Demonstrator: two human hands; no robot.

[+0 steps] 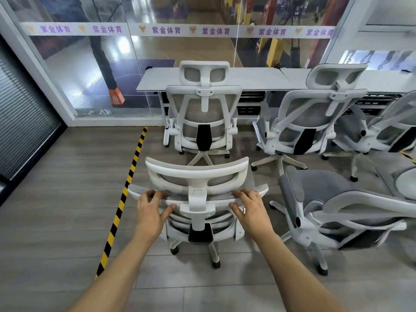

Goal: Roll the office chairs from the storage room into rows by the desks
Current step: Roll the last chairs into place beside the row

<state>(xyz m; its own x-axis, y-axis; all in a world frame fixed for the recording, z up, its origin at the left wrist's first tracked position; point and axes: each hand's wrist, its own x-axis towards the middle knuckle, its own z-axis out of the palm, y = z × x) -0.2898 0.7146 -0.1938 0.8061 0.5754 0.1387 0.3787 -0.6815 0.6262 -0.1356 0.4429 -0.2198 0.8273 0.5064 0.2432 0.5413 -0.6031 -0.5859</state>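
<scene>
A white-framed office chair [198, 176] with grey mesh stands right in front of me, its back toward me. My left hand [152, 209] grips the top edge of its backrest on the left of the headrest post. My right hand [249, 208] grips the same edge on the right. Ahead of it, another white chair [203, 113] is pushed up to the long grey desk [254, 78]. A second chair [315, 113] sits at the desk further right.
A grey-seated chair [333, 210] stands close on my right, and more chairs crowd the right edge. Yellow-and-black floor tape [126, 190] runs diagonally on my left. A glass wall [90, 64] rises behind the desk. Grey plank floor spreads to the left.
</scene>
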